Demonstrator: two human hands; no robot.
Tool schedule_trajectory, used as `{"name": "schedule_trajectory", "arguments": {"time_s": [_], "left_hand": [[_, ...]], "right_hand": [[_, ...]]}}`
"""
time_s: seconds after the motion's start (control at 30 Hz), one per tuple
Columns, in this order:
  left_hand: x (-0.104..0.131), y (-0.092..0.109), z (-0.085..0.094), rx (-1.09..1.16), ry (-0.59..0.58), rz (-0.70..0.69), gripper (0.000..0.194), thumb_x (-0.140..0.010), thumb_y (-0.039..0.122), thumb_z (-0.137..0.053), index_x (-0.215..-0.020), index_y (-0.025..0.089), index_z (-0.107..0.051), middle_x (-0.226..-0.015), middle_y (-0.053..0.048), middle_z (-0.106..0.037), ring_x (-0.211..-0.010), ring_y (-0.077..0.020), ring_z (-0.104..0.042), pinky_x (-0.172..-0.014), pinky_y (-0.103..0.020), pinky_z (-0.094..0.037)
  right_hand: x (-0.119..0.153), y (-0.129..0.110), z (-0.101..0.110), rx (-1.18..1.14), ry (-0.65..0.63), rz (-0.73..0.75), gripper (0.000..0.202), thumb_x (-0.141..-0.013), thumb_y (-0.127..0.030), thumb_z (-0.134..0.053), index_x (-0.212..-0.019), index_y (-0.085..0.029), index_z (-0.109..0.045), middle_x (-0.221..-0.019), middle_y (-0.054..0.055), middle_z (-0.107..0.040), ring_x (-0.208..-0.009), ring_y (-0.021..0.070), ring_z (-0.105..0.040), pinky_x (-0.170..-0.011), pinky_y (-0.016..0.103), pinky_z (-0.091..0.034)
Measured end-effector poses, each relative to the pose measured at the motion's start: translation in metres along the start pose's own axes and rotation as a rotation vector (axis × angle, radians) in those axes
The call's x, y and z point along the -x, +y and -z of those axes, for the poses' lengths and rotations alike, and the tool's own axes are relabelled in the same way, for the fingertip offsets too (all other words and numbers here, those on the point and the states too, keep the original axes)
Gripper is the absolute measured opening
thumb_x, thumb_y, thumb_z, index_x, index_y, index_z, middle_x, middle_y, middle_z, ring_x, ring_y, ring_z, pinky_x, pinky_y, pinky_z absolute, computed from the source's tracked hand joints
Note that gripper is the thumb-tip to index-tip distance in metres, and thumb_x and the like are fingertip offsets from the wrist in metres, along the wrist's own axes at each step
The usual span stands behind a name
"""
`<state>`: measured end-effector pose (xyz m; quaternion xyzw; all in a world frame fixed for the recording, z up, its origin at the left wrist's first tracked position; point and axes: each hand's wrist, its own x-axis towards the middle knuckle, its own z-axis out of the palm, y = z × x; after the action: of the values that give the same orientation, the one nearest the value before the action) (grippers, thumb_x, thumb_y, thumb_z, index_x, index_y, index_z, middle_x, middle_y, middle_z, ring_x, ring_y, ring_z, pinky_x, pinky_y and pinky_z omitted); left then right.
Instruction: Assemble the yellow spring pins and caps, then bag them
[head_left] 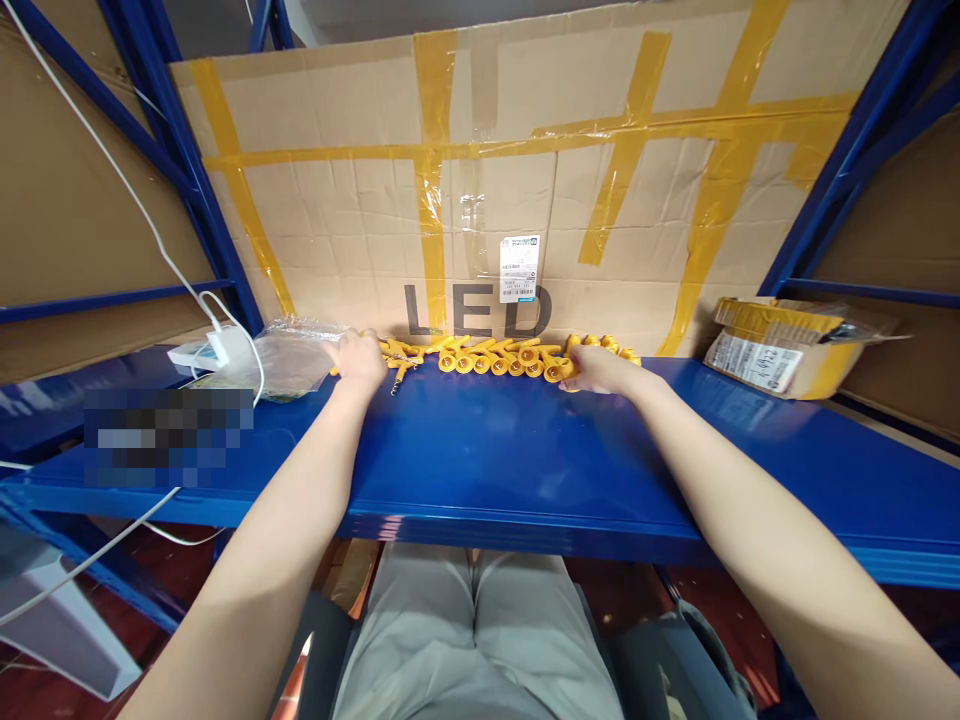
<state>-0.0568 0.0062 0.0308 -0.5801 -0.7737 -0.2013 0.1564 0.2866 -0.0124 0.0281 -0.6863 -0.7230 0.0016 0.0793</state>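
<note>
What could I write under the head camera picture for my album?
Two bare hands reach to either end of a row of yellow pieces on a blue shelf.

We read "LED" on the cardboard panel (345, 230); its white label (519, 285) and the box label (753, 362) are illegible.

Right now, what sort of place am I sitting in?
Probably a workshop or stockroom packing bench: a blue metal shelf surface, a taped cardboard sheet behind it, and an open carton with a shipping-style label.
</note>
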Motion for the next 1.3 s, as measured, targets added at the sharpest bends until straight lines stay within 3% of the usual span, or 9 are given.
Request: {"name": "schedule_trajectory", "arguments": {"time_s": [0.13, 0.3, 0.4, 0.8, 1.1, 1.3], "left_hand": [[0.014, 0.023, 0.0, 0.053, -0.029, -0.255, 0.032, -0.084, 0.019, -0.049, -0.114, 0.017, -0.061, -0.114, -0.016, -0.062, -0.112, -0.0307, -0.055, -0.105, -0.048, -0.027], [0.029, 0.041, -0.007, 0.214, -0.199, -0.61, 0.029, -0.083, 0.031, -0.056, -0.109, 0.02, -0.063, -0.104, -0.01, -0.068, -0.102, -0.0287, -0.061, -0.091, -0.037, -0.042], [0.033, 0.044, -0.014, 0.239, -0.253, -0.699, 0.027, -0.077, 0.033, -0.061, -0.102, 0.022, -0.065, -0.098, -0.008, -0.069, -0.094, -0.0274, -0.063, -0.082, -0.034, -0.045], [0.037, 0.051, -0.026, 0.51, -0.355, -0.668, 0.02, -0.07, 0.034, -0.063, -0.083, 0.02, -0.065, -0.061, 0.002, -0.063, -0.061, -0.0168, -0.06, -0.062, -0.026, -0.044], [0.038, 0.05, -0.028, 0.547, -0.382, -0.613, 0.016, -0.067, 0.033, -0.063, -0.076, 0.02, -0.065, -0.058, 0.003, -0.062, -0.06, -0.0168, -0.061, -0.06, -0.025, -0.044], [0.036, 0.051, -0.028, 0.442, -0.38, -0.594, 0.02, -0.065, 0.035, -0.062, -0.078, 0.02, -0.066, -0.061, 0.001, -0.065, -0.065, -0.0196, -0.062, -0.058, -0.026, -0.042]], "right_hand": [[0.008, -0.021, -0.002, -0.038, 0.014, 0.138, 0.022, -0.075, -0.031, -0.066, -0.094, -0.021, -0.06, -0.093, 0.006, -0.066, -0.079, 0.0214, -0.062, -0.064, 0.027, -0.044], [0.007, -0.035, -0.013, -0.015, 0.079, 0.361, 0.023, -0.077, -0.031, -0.065, -0.097, -0.02, -0.064, -0.097, 0.006, -0.069, -0.088, 0.0228, -0.063, -0.07, 0.027, -0.044], [0.007, -0.039, -0.016, -0.027, 0.08, 0.432, 0.027, -0.076, -0.028, -0.066, -0.101, -0.018, -0.065, -0.1, 0.007, -0.069, -0.09, 0.0222, -0.063, -0.072, 0.026, -0.044], [0.008, -0.048, -0.03, -0.232, 0.108, 0.558, 0.018, -0.081, -0.028, -0.064, -0.093, -0.014, -0.066, -0.09, 0.007, -0.07, -0.083, 0.0205, -0.063, -0.071, 0.028, -0.045], [0.004, -0.047, -0.038, -0.201, 0.228, 0.671, 0.028, -0.084, -0.022, -0.059, -0.11, -0.013, -0.063, -0.107, 0.014, -0.066, -0.1, 0.0265, -0.061, -0.086, 0.037, -0.047], [0.003, -0.049, -0.043, -0.255, 0.245, 0.67, 0.031, -0.084, -0.022, -0.06, -0.113, -0.015, -0.064, -0.111, 0.014, -0.063, -0.102, 0.0275, -0.061, -0.09, 0.042, -0.047]]}}
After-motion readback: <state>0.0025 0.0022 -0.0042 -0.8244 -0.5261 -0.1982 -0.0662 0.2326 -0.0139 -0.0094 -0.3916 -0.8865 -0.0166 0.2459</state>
